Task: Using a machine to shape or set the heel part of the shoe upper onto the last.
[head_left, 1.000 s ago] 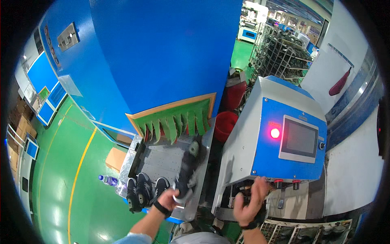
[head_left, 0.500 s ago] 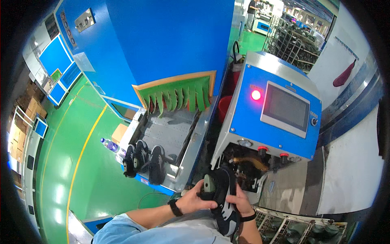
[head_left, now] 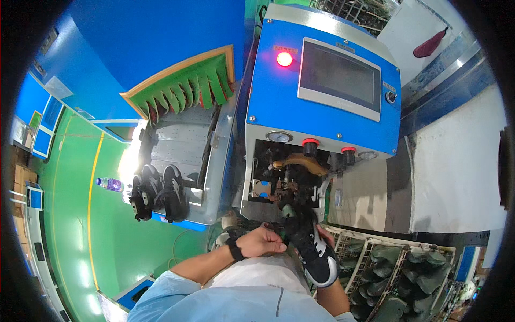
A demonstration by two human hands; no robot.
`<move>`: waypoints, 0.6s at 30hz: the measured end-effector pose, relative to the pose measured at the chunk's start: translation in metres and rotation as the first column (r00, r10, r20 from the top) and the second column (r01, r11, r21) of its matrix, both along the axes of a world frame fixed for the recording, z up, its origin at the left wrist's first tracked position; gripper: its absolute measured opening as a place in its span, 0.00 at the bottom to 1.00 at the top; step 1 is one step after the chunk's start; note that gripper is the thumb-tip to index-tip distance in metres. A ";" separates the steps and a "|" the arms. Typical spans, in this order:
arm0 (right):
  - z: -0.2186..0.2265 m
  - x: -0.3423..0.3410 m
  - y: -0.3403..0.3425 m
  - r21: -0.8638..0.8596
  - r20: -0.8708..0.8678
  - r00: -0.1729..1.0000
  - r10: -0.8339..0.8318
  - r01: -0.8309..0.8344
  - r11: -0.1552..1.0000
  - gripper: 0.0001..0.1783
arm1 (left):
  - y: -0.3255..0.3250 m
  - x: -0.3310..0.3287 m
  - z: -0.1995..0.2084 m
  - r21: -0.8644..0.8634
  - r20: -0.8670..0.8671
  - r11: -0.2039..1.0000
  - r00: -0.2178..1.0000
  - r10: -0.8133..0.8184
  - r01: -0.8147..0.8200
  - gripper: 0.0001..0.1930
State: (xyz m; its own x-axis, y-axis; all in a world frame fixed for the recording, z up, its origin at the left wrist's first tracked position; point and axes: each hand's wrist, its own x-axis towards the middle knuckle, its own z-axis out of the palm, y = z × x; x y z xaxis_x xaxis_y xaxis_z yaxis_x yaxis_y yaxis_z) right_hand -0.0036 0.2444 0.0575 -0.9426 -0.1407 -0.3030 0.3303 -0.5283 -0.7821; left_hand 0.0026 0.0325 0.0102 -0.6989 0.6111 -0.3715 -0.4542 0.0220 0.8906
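Observation:
A black sneaker (head_left: 311, 249) with white stripes and a pale toe is tilted in front of the blue machine (head_left: 322, 86), its toe toward me. Its heel end, where a greenish shoe last (head_left: 288, 210) shows, is at the machine's dark lower opening. My right hand (head_left: 326, 236) grips the sneaker along its right side, most of the fingers hidden behind it. Close to the sneaker's left side, my left hand (head_left: 262, 242) is closed with its fingertips pressed together. Whatever those fingers may hold is too small to make out.
Several black shoes (head_left: 155, 193) stand at the near end of a metal conveyor (head_left: 179, 145), below a green strip curtain (head_left: 188, 83). A bottle (head_left: 110, 184) is left of them. Racks holding dark green shoe lasts (head_left: 383, 263) stand at my right. A red lamp (head_left: 284, 59) glows on the machine.
My view has shifted toward the machine. The sneaker's heel end has swung up to the machine's opening. My left hand has come off the sneaker's left side, while the right keeps its grip.

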 end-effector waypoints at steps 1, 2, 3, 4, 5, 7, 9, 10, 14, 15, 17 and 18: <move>0.021 -0.026 -0.010 -0.343 0.381 0.924 -0.023 0.164 0.925 0.25 | -0.001 0.004 0.009 0.158 0.089 0.987 0.996 0.000 -0.014 0.12; -0.019 -0.026 0.030 -0.176 0.300 0.952 -0.062 0.119 0.977 0.27 | -0.005 0.009 0.030 0.214 0.170 0.976 0.983 -0.063 0.026 0.12; -0.031 -0.033 0.046 -0.007 0.208 0.975 -0.082 0.086 0.996 0.30 | -0.010 0.012 0.043 0.264 0.240 0.962 0.962 -0.130 0.064 0.13; -0.041 -0.035 0.062 0.247 0.045 0.995 -0.092 0.078 0.966 0.35 | -0.006 0.014 0.044 0.272 0.173 0.961 0.985 0.005 -0.053 0.13; -0.032 -0.048 0.058 0.505 -0.055 0.998 -0.033 0.056 0.861 0.39 | -0.008 0.011 0.041 0.274 0.181 0.960 0.983 0.008 -0.058 0.13; -0.014 -0.068 0.037 0.651 -0.148 0.988 0.034 0.072 0.756 0.43 | -0.013 -0.005 0.024 -0.092 0.251 0.936 0.901 0.353 -0.341 0.14; -0.013 -0.081 0.019 0.654 -0.176 0.984 0.030 0.095 0.750 0.47 | -0.025 -0.017 -0.009 -0.020 0.331 0.926 0.872 0.361 -0.376 0.14; -0.029 -0.090 0.020 0.746 -0.244 0.962 0.123 0.106 0.657 0.51 | -0.028 -0.023 -0.019 -0.064 0.340 0.908 0.847 0.409 -0.413 0.14; -0.014 -0.105 -0.030 0.994 0.053 0.950 0.307 -0.021 -0.106 0.53 | -0.025 -0.038 -0.059 -0.159 0.416 0.868 0.765 0.491 -0.471 0.12; -0.010 -0.107 -0.047 0.973 0.177 0.936 0.305 -0.119 -0.199 0.52 | -0.027 -0.038 -0.074 -0.166 0.464 0.864 0.735 0.494 -0.476 0.11; -0.019 -0.111 -0.056 0.957 0.236 0.939 0.250 -0.180 -0.228 0.49 | -0.028 -0.036 -0.092 -0.166 0.456 0.867 0.743 0.491 -0.471 0.10; -0.034 -0.116 -0.049 0.961 0.161 0.943 0.293 -0.082 -0.264 0.49 | -0.027 -0.037 -0.093 -0.138 0.485 0.857 0.720 0.496 -0.497 0.10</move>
